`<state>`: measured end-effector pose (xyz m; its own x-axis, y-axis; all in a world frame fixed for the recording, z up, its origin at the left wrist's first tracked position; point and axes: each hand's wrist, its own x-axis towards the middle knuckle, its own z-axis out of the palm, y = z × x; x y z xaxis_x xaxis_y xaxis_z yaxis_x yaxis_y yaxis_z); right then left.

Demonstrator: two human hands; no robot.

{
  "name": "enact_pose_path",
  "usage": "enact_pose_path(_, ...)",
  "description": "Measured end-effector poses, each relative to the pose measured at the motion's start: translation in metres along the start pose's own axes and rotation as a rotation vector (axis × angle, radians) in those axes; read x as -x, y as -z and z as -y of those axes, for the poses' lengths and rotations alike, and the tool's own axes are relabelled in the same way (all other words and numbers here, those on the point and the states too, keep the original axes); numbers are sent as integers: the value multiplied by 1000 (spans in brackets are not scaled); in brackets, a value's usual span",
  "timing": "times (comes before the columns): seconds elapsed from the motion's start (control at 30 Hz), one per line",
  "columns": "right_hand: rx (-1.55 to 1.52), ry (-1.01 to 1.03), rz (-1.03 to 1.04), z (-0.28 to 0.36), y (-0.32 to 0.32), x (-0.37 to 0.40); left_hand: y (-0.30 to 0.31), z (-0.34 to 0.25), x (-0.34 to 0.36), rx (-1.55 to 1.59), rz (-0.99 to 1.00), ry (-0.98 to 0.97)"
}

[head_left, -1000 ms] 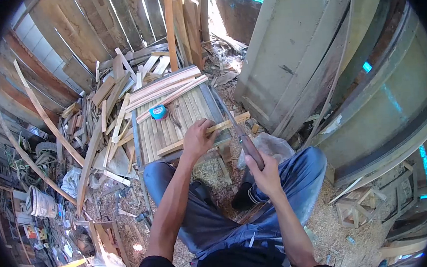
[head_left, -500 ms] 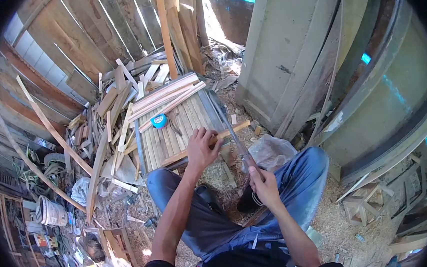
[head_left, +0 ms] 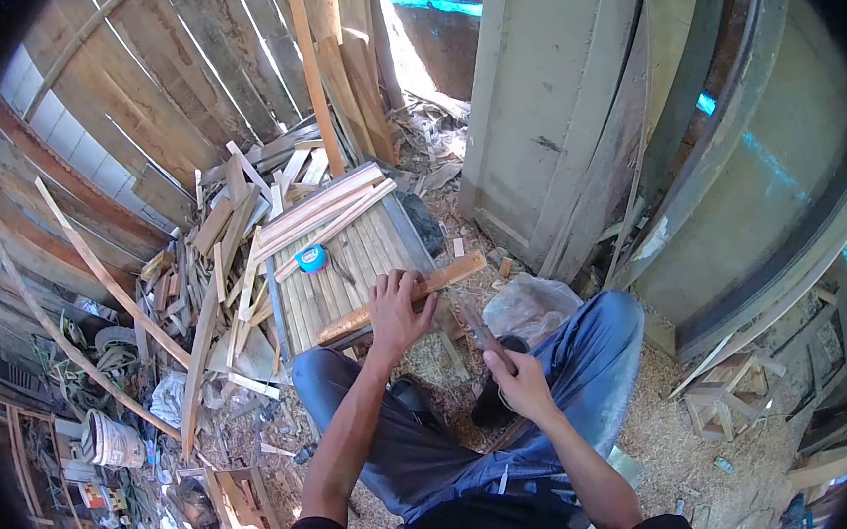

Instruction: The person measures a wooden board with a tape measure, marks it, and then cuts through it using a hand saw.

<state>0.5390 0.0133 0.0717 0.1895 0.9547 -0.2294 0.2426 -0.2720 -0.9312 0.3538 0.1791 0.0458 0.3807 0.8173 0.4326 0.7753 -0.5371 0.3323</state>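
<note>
My left hand (head_left: 396, 308) grips a wooden strip (head_left: 459, 270), fingers over its far side and thumb toward me. The strip lies across the near edge of a low slatted worktable (head_left: 298, 309), its right end sticking out past the side. In my right hand (head_left: 522, 381) is a long-bladed tool (head_left: 481, 332), apparently a machete, held by its handle. Its blade points up and away from me, seen foreshortened, below the strip and apart from it. A blue tape measure (head_left: 312, 258) and several pale wood strips (head_left: 325, 211) rest on the tabletop.
Wood offcuts (head_left: 217, 226) are heaped left of the worktable. A clear plastic bag (head_left: 531, 304) lies by my knee. Large panels (head_left: 531, 107) lean at the right, and a white bucket (head_left: 114, 440) stands at lower left. Sawdust and shavings cover the floor.
The long blade has come down and back from beside the strip toward me. The wooden strip has rolled in my left hand, showing a broader face. The view has shifted slightly.
</note>
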Motion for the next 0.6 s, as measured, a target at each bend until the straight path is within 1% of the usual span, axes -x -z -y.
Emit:
enact_pose_path(0.03, -1, 0, 0, -4, -1, -1, 0, -1, 0, -1, 0, 0)
enact_pose_path(0.1, 107, 11, 33, -15, -3, -4, 1, -2, 1, -16, -7, 8)
enact_pose_path(0.23, 142, 21, 43, -16, -3, -2, 1, 2, -1, 29, -1, 16)
enact_pose_path(0.3, 43, 14, 9, -12, -1, -1, 3, 7, -3, 106, 38, -12)
enact_pose_path(0.33, 46, 15, 9, -13, -1, -2, 3, 9, -3, 108, 36, -11)
enact_pose_path(0.4, -81, 91, -28, -12, 1, -9, 3, 17, -10, 168, 88, 13)
enact_pose_path(0.43, -71, 114, -24, -6, 2, -16, 2, 20, -16, 167, 62, 13)
enact_pose_path(0.5, -162, 87, 0, 6, 3, -21, 3, 23, -20, 201, 124, 46)
enact_pose_path(0.53, -154, 103, 6, 6, 2, -27, 4, 24, -23, 199, 105, 48)
enact_pose_path(0.6, -88, 37, -20, 4, 1, -36, 5, 24, -25, 235, 148, 115)
